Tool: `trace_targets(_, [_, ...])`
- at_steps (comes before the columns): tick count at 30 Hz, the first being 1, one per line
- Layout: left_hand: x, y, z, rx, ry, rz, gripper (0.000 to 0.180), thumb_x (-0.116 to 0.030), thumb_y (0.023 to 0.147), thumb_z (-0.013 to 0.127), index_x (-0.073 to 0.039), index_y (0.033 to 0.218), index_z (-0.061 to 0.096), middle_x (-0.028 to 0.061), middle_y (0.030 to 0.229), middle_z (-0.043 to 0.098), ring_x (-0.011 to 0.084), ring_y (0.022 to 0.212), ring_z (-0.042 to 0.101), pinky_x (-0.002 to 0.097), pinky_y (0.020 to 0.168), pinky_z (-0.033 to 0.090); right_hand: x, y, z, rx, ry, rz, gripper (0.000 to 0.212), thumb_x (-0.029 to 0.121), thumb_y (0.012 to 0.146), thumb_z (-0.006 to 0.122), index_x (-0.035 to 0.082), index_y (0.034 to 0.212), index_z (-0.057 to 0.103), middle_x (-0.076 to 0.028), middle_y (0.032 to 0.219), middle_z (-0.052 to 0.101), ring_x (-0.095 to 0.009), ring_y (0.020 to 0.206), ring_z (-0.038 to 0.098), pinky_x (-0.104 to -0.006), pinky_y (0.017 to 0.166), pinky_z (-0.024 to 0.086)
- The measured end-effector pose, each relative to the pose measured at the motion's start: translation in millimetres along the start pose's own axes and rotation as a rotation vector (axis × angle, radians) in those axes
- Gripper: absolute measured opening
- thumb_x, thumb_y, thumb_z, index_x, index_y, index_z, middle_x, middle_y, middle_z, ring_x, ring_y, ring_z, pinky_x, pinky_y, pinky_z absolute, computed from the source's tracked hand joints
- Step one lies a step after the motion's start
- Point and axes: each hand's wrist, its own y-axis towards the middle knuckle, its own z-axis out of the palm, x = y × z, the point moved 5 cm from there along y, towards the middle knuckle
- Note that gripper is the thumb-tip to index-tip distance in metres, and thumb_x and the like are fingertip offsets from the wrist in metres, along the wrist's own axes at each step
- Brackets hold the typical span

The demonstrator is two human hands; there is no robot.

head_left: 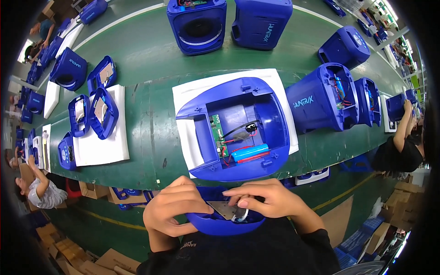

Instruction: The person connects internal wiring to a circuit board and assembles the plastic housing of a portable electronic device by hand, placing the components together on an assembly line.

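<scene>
Across a busy assembly floor, a green workbench [142, 114] is stretching from side to side, and I am viewing it remotely through the head camera. A co-worker in a pale top [48, 192] is standing at the far left, while another in black [396, 153] is reaching forward at the far right. Beyond the middle of the bench, a blue cabinet with a round black driver [196, 43] is standing beside a second blue cabinet [263, 25]. Nearer, an open blue housing [279, 128] is lying on a white foam sheet [197, 88], its interior facing up, and a tilted blue cabinet [316, 98] is sitting just to its right. At left, several small blue frames [103, 114] are resting on and around another foam sheet [101, 153].

At the bench's near edge, I am seeing a curved blue shell [220, 225] sitting before the person's black shirt. The left hand [176, 206] is gripping its left side; the right hand [268, 197] is bending its fingers over the right side, beside a small pale piece [240, 213], and I cannot tell whether it is pinching it. A grey-brown plate [222, 209] is lying inside the shell. Within the housing, a green circuit board [215, 130] and a blue cylindrical battery [251, 153] are showing among red wires [226, 158].
</scene>
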Motion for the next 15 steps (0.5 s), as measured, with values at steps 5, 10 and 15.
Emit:
trace_targets(5, [2.6,-23.9,-17.2,-0.184,-0.075,-0.028,0.03,-0.007,0.066,0.089,0.0,0.094,0.081,0.0099,0.093,0.078,0.0261,0.078,0.067,0.0377,0.076,0.045,78.3,-15.2,-63.4,-0.33,-0.231,-0.199,0.018,0.019,0.099,0.082,0.004,0.105,0.089,-0.009,0.089,0.085,-0.018,0.081,0.082,-0.0321,0.074,0.064])
trace_targets(10, [-10.1,-3.5,-15.7,-0.32,0.243,0.029,0.031,-0.017,0.064,0.09,-0.007,0.091,0.082,0.0128,0.111,0.073,0.0305,0.094,0.066,0.039,0.082,0.05,147.0,54.2,-120.2,-0.438,-0.83,-0.392,0.022,0.013,0.093,0.087,0.003,0.113,0.081,-0.006,0.097,0.075,-0.016,0.079,0.069,-0.0274,0.068,0.052])
trace_targets(15, [-17.0,30.9,-15.5,-0.159,0.528,0.128,0.029,-0.02,0.072,0.087,-0.004,0.094,0.078,0.0198,0.142,0.071,0.0419,0.124,0.068,0.0477,0.102,0.058,136.4,137.6,-123.6,-0.028,-1.205,-0.429,0.051,0.017,0.087,0.09,0.005,0.134,0.072,-0.013,0.12,0.075,-0.034,0.116,0.068,-0.0462,0.102,0.056])
